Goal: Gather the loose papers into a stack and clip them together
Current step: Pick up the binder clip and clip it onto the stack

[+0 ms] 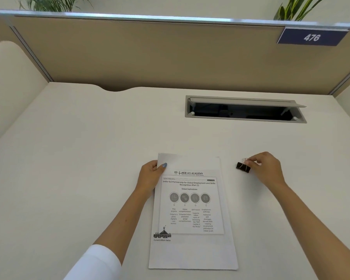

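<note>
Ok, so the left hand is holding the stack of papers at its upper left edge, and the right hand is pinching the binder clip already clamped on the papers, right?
Not quite. In the head view the binder clip is not on the papers yet; the right hand pinches it over the desk, apart from the stack. The left hand does hold the upper left edge.

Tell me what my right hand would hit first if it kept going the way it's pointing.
Probably the top right edge of the paper stack. The right hand, pinching the binder clip, points left across bare desk toward it; depth is hard to judge.
</note>
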